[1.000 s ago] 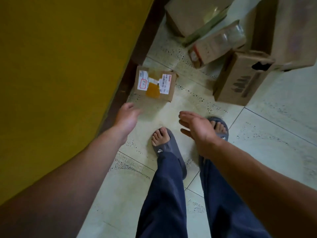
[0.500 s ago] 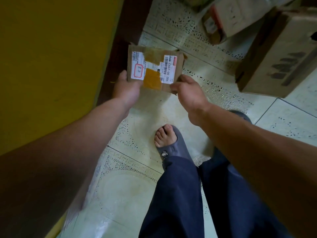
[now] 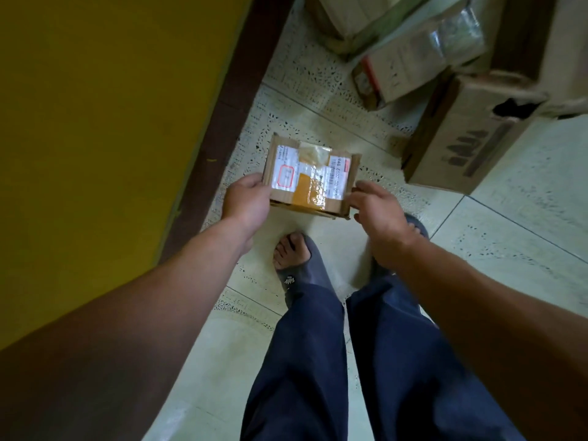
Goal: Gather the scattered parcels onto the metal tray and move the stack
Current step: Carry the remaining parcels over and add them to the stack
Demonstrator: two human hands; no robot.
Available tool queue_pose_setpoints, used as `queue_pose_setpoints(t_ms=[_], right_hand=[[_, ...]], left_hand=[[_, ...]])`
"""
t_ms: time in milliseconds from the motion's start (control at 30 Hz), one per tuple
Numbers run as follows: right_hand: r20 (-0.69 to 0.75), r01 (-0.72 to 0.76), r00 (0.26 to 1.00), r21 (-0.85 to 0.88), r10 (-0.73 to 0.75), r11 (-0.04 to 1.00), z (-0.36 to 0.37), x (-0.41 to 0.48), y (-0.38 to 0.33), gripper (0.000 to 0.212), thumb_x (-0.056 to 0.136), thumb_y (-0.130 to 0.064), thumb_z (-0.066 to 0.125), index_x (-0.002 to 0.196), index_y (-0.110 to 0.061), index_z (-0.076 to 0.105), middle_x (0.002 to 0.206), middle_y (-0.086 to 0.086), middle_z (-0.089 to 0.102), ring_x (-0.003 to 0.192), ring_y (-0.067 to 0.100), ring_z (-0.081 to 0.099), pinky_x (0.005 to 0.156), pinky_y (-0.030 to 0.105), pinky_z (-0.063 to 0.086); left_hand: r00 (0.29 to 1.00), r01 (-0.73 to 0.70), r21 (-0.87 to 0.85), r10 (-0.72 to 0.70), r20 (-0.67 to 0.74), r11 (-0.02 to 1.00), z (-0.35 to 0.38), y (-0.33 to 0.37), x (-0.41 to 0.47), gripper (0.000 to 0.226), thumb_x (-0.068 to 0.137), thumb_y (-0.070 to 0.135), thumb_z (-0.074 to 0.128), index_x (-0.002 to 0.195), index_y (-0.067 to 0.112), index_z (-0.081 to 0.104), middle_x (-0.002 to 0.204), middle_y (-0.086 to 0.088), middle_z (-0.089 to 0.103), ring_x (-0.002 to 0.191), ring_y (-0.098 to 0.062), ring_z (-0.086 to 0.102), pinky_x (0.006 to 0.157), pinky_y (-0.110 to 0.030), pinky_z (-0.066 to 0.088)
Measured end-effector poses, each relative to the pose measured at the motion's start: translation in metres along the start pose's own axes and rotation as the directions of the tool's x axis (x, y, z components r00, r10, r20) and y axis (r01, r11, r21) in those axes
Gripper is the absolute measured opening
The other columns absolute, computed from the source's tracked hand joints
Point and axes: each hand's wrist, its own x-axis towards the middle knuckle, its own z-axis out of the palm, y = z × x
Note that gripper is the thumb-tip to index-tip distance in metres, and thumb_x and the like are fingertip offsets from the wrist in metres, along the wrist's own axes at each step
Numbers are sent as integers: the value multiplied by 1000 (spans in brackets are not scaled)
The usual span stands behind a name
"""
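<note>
A small flat cardboard parcel (image 3: 310,179) with white labels and shiny tape is held off the floor in front of me. My left hand (image 3: 246,200) grips its left edge, thumb on top. My right hand (image 3: 377,208) holds its right edge with curled fingers. The parcel sits level above the tiled floor, just beyond my feet. No metal tray is in view.
A yellow wall (image 3: 95,122) with a dark brown skirting (image 3: 222,122) runs along the left. Three more cardboard boxes lie at the upper right: one with a dark print (image 3: 467,135), one taped (image 3: 416,55), one at the top (image 3: 356,17). My feet in grey slippers (image 3: 299,265) stand on pale floor tiles (image 3: 525,218).
Both hands reached down to the parcel on the floor, took its two edges, and have lifted it toward me.
</note>
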Motion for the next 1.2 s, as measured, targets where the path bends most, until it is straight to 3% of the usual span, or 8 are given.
queue_pose_setpoints(t_ms=[167, 267, 367, 500, 667, 1000, 1100, 1200], right_hand=[[-34, -22, 999, 53, 23, 998, -19, -43, -1, 27, 93, -2, 50, 98, -23, 66, 108, 1, 72, 90, 7, 67, 69, 14, 50], [-59, -25, 998, 87, 30, 996, -33, -83, -10, 32, 95, 0, 49, 115, -18, 66, 106, 2, 73, 83, 9, 72, 73, 19, 57], [-93, -3, 996, 125, 15, 992, -46, -131, -30, 24, 97, -3, 50, 110, -16, 65, 94, -1, 72, 70, 3, 71, 56, 14, 53], [-175, 82, 981, 16, -78, 997, -56, -187, -53, 11, 96, -17, 58, 102, -19, 67, 99, 0, 72, 89, 11, 69, 73, 23, 53], [-194, 173, 967, 23, -166, 985, -58, -266, -98, 9, 96, -18, 57, 97, -20, 66, 100, 3, 72, 93, 18, 69, 75, 32, 57], [-164, 416, 899, 27, -406, 909, -37, -413, -169, 17, 94, -13, 61, 110, -19, 61, 104, 0, 70, 96, 12, 68, 78, 27, 57], [-143, 440, 893, 73, -428, 895, -30, -448, -173, 24, 94, -11, 61, 116, -20, 62, 103, -3, 72, 95, 10, 69, 76, 25, 57], [-118, 411, 908, 74, -401, 909, -27, -479, -166, 21, 94, -10, 59, 111, -20, 66, 98, -3, 73, 90, 10, 70, 73, 24, 57]], left_hand=[[1000, -13, -43, 13, 9, 999, -3, -2, -41, 26, 92, 12, 61, 115, 25, 64, 109, 6, 70, 102, -13, 65, 93, -37, 54], [998, -36, -73, 39, 39, 997, -12, 1, -75, 25, 92, 11, 62, 114, 23, 63, 106, 6, 68, 98, -10, 65, 76, -22, 54], [996, -73, -78, 76, 35, 994, -27, 15, -118, 20, 92, 13, 63, 106, 27, 63, 104, 6, 68, 93, -6, 63, 67, -16, 47], [994, -100, -105, 104, 30, 989, -52, 38, -176, 12, 95, 18, 61, 104, 24, 63, 97, 8, 66, 86, -2, 60, 60, -13, 43], [986, -162, -198, 168, 14, 967, -99, 77, -248, 11, 95, 19, 61, 94, 29, 62, 97, 7, 68, 93, -9, 63, 73, -24, 51], [971, -224, -392, 240, -7, 893, -193, 114, -375, 8, 93, 18, 63, 100, 23, 63, 101, -4, 73, 98, -23, 69, 93, -46, 54], [966, -241, -428, 259, -16, 871, -212, 111, -406, 11, 93, 20, 63, 104, 21, 63, 102, -4, 73, 99, -23, 68, 93, -47, 54], [963, -255, -451, 269, -35, 855, -225, 98, -434, 17, 95, 18, 61, 112, 15, 63, 103, -5, 71, 98, -20, 67, 89, -39, 54]])
